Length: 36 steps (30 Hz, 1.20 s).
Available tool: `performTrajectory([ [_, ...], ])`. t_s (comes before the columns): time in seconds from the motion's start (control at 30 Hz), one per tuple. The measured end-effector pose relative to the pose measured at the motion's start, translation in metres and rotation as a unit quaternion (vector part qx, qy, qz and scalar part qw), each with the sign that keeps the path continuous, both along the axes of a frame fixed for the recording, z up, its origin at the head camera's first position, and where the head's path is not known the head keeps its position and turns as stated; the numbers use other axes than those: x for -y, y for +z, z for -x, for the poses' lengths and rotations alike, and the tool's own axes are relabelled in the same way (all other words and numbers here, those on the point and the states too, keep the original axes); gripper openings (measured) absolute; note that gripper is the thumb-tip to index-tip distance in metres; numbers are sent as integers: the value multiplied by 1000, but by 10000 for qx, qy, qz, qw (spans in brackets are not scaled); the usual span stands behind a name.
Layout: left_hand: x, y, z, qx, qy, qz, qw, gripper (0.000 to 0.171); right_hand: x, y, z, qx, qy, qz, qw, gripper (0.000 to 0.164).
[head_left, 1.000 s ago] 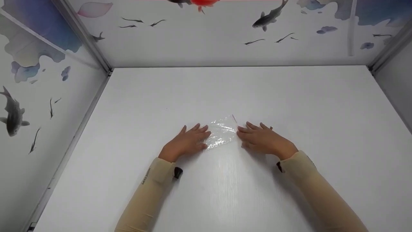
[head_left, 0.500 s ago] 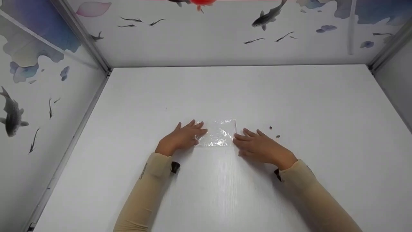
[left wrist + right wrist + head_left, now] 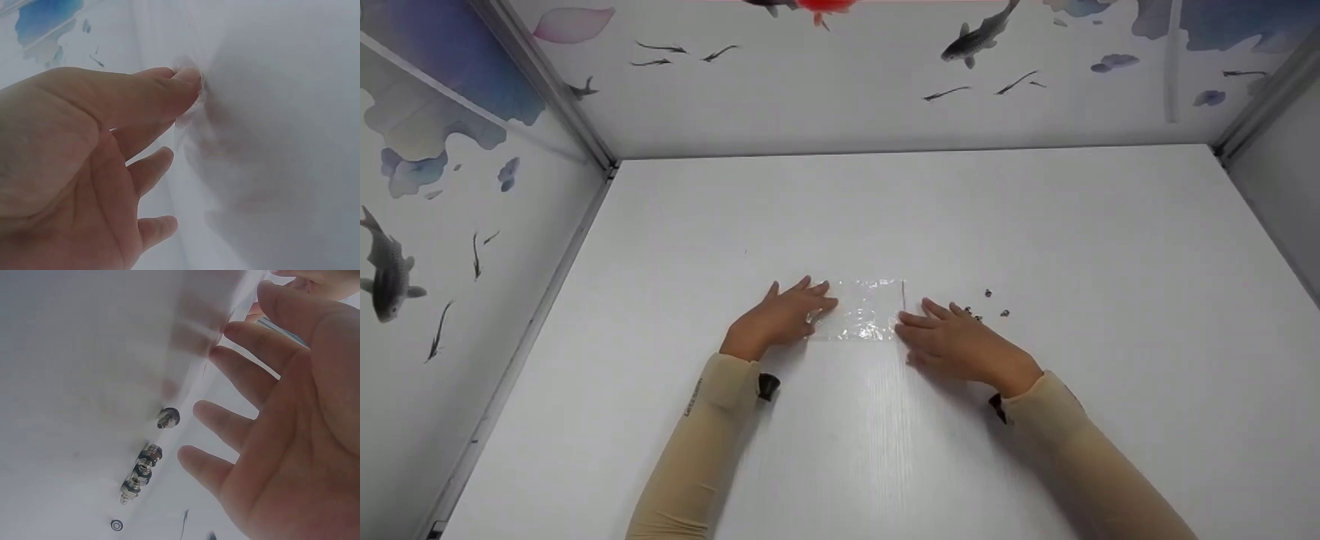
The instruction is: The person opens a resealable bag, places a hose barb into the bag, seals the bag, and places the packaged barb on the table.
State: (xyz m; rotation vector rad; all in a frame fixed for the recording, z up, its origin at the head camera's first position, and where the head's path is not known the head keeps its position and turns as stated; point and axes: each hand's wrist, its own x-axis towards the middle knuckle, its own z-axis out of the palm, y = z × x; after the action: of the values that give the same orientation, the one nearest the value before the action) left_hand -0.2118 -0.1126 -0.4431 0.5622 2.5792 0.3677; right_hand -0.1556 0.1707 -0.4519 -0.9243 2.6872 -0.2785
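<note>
A flat clear plastic bag (image 3: 864,309) with a thin red line along its right edge lies on the white table. My left hand (image 3: 776,319) is at the bag's left edge; in the left wrist view its thumb and index finger pinch the clear film. At the opposite edge is my right hand (image 3: 964,346), fingers straight and spread, fingertips right by the red line. Just beyond that hand lie several small metal fittings (image 3: 988,293), partly hidden by its fingers. The right wrist view shows these shiny fittings (image 3: 144,467) with hex bodies, beside the fingertips.
The white table (image 3: 840,450) is enclosed by a back panel (image 3: 840,90) and side panels, the back and left ones printed with fish and lotus shapes. Metal frame posts stand at the back corners. Both forearms wear beige sleeves (image 3: 690,450) with dark wrist cameras.
The bag has straightened and shifted left with my left hand. My right hand has moved toward me and slightly left, so the fittings behind it have come into view.
</note>
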Motion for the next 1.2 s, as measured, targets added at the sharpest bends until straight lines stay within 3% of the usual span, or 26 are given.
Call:
performTrajectory([
  [0.43, 0, 6, 5, -110, -12, -53, 9999, 57, 0, 2, 6, -102, 205, 151, 9996, 53],
  [0.63, -3, 8, 5, -508, -26, -312, 9982, 47, -2, 4, 9, -64, -20, 690, 9976, 49],
  [0.83, -19, 10, -3, -1149, 344, -1090, 9868, 35, -7, 3, 12, -70, -581, 1424, 9881, 42],
  [1.03, -40, 6, -3, -818, 809, -2066, 9716, 29, -9, 0, 23, -99, -1304, 2050, 9700, 31],
  [1.2, -55, -1, 2, -546, 970, -2552, 9605, 25, -10, 0, 35, 336, -1962, 2347, 9515, 28],
])
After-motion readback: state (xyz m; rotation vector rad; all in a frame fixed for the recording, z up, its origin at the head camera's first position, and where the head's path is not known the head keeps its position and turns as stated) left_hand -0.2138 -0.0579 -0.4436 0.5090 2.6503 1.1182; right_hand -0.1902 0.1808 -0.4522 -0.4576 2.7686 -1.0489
